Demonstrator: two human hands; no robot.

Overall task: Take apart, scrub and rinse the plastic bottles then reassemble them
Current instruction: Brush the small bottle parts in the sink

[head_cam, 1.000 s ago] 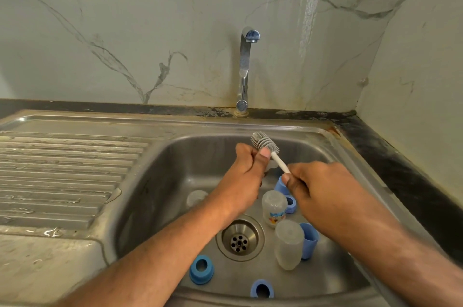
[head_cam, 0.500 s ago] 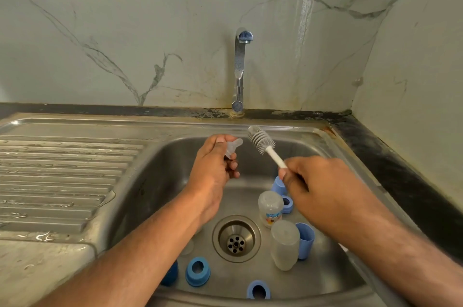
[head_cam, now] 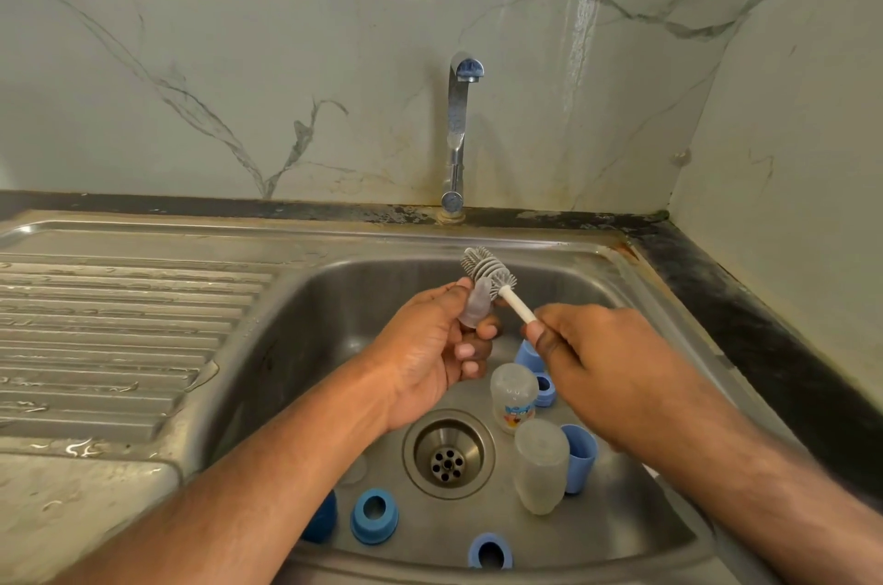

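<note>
My left hand [head_cam: 432, 352] pinches a clear silicone teat [head_cam: 475, 309] over the sink basin. My right hand [head_cam: 602, 369] grips the white handle of a grey bottle brush [head_cam: 488, 270], whose bristle head touches the teat's tip. Below them, two frosted bottle bodies stand upside down: one with a printed label [head_cam: 513, 395] and a plain one [head_cam: 540, 465]. Blue screw rings [head_cam: 374, 515] [head_cam: 489, 551] and blue caps [head_cam: 580, 458] [head_cam: 528, 355] lie around the drain [head_cam: 448, 454].
The steel sink [head_cam: 267, 384] has a ribbed, wet draining board [head_cam: 110, 336] on its left. A chrome tap [head_cam: 458, 130] stands at the back, with no water running. Marble walls close off the back and right, with a dark counter edge [head_cam: 745, 317] along the right.
My left hand has turned the teat upright and shifted right. The brush head has come against the teat, where half a second ago they were apart.
</note>
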